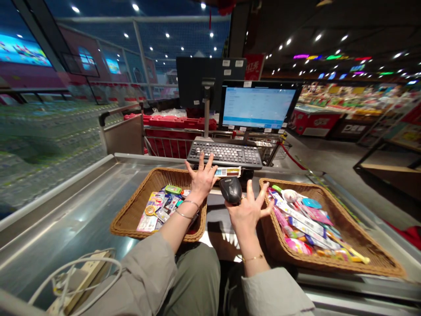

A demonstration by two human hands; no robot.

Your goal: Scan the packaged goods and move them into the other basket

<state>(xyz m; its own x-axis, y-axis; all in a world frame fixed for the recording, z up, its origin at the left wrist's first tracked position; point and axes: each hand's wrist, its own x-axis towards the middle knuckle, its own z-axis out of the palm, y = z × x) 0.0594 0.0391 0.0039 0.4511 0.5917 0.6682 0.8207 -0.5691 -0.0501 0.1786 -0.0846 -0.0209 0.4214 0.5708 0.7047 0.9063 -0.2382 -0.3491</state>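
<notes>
My left hand point(201, 181) is over the keyboard's front edge. Its thumb side pinches the left end of a slim white and brown packet point(227, 172) with a printed label, while the other fingers are spread. Close by, my right hand point(247, 213) grips a black barcode scanner point(231, 189) at its thumb side; its other fingers fan out to the right. The scanner's head is just below the packet, its handle hidden. Left of my legs, a wicker basket point(123, 215) holds several small packaged goods. A second wicker basket point(371, 245) on the right holds many colourful packages.
A black keyboard point(230, 153) stands before a lit monitor point(258, 107). Behind are a shopping cart point(171, 140) and red crates point(180, 123). On the metal counter point(88, 197), a power strip point(87, 278) lies with white cable. Stacked bottled water point(49, 136) is at left.
</notes>
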